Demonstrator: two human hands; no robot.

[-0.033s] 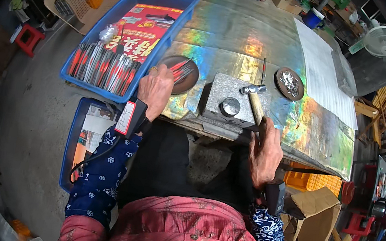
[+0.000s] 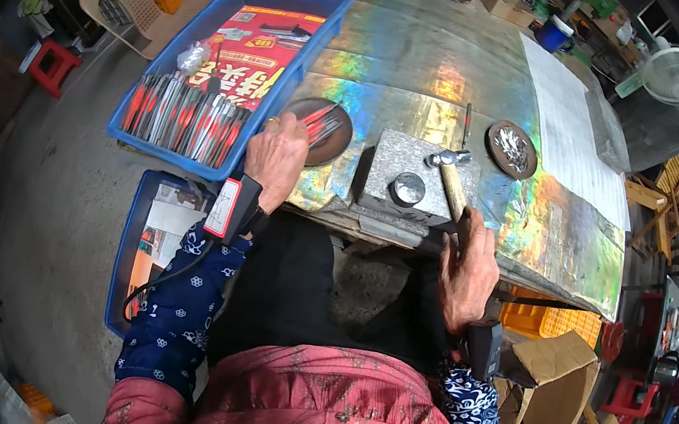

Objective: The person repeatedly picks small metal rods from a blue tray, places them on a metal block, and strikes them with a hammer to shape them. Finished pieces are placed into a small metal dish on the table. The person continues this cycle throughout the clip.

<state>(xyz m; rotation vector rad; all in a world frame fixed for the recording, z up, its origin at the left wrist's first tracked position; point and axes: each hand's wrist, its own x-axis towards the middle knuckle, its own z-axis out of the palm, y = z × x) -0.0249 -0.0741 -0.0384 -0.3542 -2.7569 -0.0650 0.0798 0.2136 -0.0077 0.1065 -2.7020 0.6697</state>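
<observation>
Two bowls (image 2: pixel 331 154) held sticks (image 2: pixel 319 127) and slivers (image 2: pixel 512 149); left hand (image 2: pixel 277 156) bent, hold unclear; right hand (image 2: pixel 469 269) lay half-spread beside one hammer (image 2: pixel 452 190).

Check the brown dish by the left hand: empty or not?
Not empty: slim red-and-grey pieces show within the brown dish. The left hand hides part of it, so I cannot tell how many.

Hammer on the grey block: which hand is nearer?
Right. The right hand is at the handle end of the hammer; the left hand is off left, by a brown dish.
</observation>
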